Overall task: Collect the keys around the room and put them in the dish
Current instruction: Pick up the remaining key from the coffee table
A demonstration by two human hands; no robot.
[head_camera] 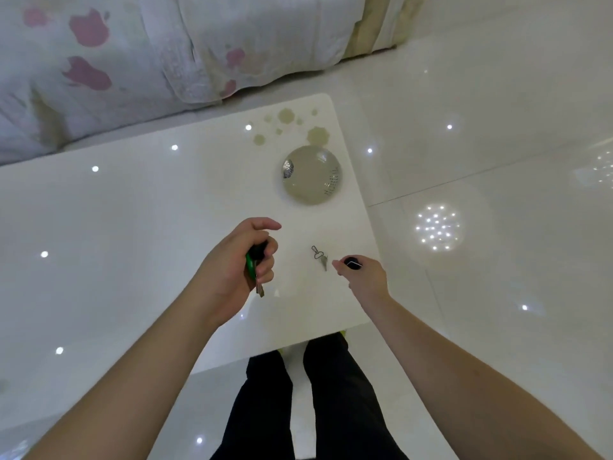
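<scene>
My left hand [240, 260] grips a bunch of keys [253, 268] with black and green heads; a metal blade hangs below the fist. My right hand [363, 273] holds a small black-headed key [351, 262] in curled fingers. Between the two hands, a small silver key set on a clip [319, 257] lies on the glossy white table [132, 227], just left of my right fingertips. The round clear glass dish [311, 175] stands farther back near the table's right edge, apart from both hands.
A sofa with a white and pink floral cover [132, 54] runs behind the table. Shiny white floor tiles [497, 161] lie to the right. My legs in dark trousers [315, 393] stand at the table's near edge. Pale hexagon marks [288, 126] sit behind the dish.
</scene>
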